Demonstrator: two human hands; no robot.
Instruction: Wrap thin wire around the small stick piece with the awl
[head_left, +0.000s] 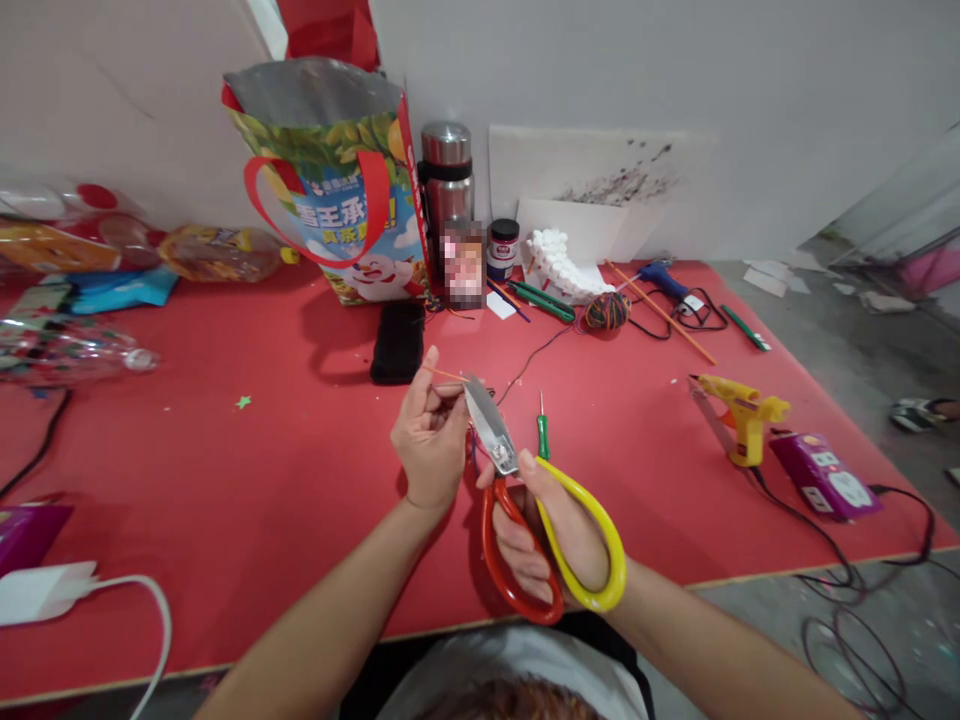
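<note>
My right hand (pixel 540 530) grips a pair of scissors (pixel 491 425) with one red and one yellow handle loop. The blades point up and to the left, toward my left hand (pixel 435 430). Between the fingers of that hand, which are pinched together, runs a thin orange thread (pixel 448 374) that reaches the blade tips. Dark thread trails below the blades and leads back to a ball of multicoloured yarn (pixel 607 311). A small green-handled screwdriver (pixel 542 436) lies just right of the blades. Whether the blades are fully closed is hard to see.
A black phone (pixel 397 343) lies before a printed bag (pixel 337 200) and a steel thermos (pixel 448 170). A yellow glue gun (pixel 742 412) stands at the right beside a purple box (pixel 825 475). Plastic bottles (pixel 225 252) lie at the left. A white cable (pixel 161 610) crosses the front left.
</note>
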